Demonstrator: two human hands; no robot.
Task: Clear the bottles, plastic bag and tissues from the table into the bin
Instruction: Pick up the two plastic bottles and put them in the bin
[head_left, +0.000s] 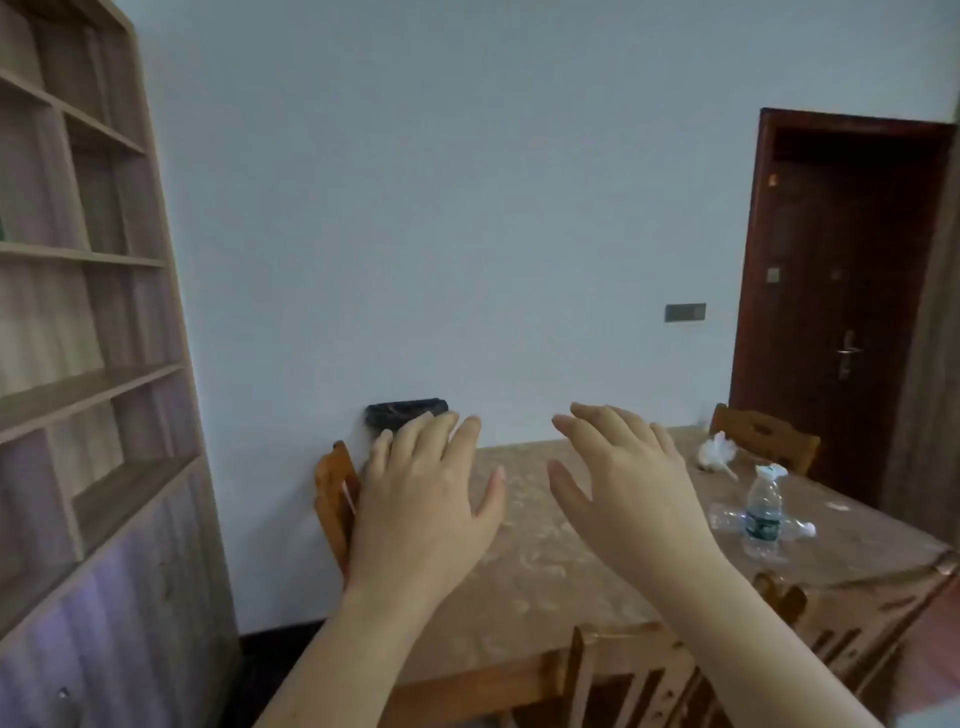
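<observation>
Both grips spread, holding nothing: left hand (421, 499) and right hand (623, 483) hover over the marbled wooden table (545, 571). Bin (405, 413) with crinkled black liner sits beyond the far edge, contents hidden. On the table's right: upright clear bottle (763, 514), crushed bottle (724, 518) lying behind it, crumpled white plastic bag (717, 452) farther back.

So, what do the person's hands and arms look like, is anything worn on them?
The left hand and right hand are bare: no gloves, no rings visible. The left forearm and right forearm are bare too: no sleeves, watch or bracelet in view.
</observation>
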